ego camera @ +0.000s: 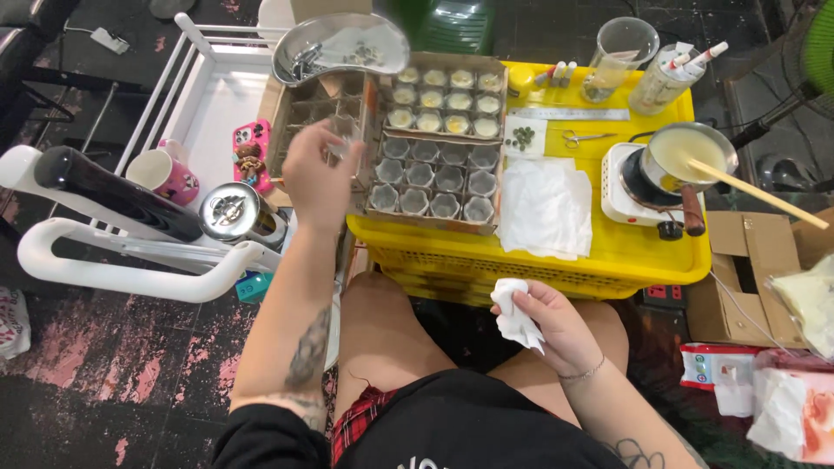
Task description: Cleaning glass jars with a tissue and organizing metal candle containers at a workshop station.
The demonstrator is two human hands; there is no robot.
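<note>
My left hand (pixel 317 174) is raised at the left edge of the yellow crate top (pixel 608 252), pinching a small clear glass jar (pixel 346 139) beside a cardboard tray (pixel 439 178) of empty glass jars. Behind that tray is another tray (pixel 447 100) whose jars hold pale wax. My right hand (pixel 552 326) rests low over my lap, closed around a crumpled white tissue (pixel 512 317).
On the crate: white paper towels (pixel 546 207), a small white hotplate (pixel 630 187) carrying a pot of pale liquid (pixel 691 152) with a wooden stick (pixel 756 193), scissors (pixel 584 137), a ruler, a glass beaker (pixel 621 54). A metal kidney dish (pixel 339 43), mug (pixel 163 174) and white cart stand left.
</note>
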